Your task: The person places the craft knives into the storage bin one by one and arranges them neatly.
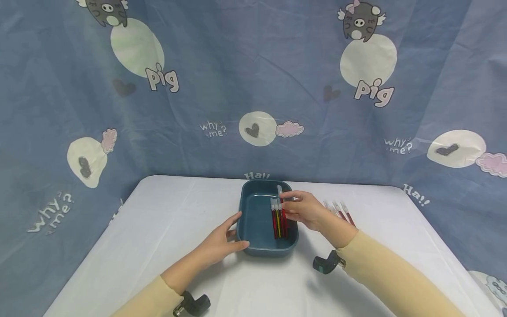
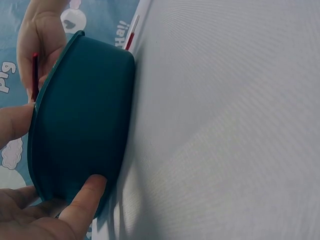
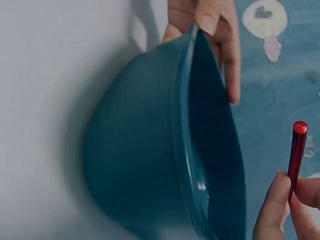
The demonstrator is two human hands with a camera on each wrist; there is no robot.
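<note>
A dark teal plastic basin [image 1: 248,220] stands on the white table. My left hand [image 1: 217,245] steadies its near left corner, fingers spread, with the thumb at the front rim and the other fingers along the left side. My right hand [image 1: 303,210] is over the basin's right side and pinches a slim red felt-tip pen [image 3: 297,155] between thumb and fingertips. The pen's pale cap points towards the far rim. Under that hand, several felt-tip pens [image 1: 278,223], red and yellow with pale caps, lie side by side in the basin; the fingers partly cover them.
To the right of the basin, several red felt-tip pens [image 1: 347,213] with pale caps lie on the white table [image 1: 178,207], partly hidden by the right forearm. A blue printed cloth [image 1: 222,88] hangs behind the far edge. Dark wrist devices [image 1: 326,263] sit at both sleeves.
</note>
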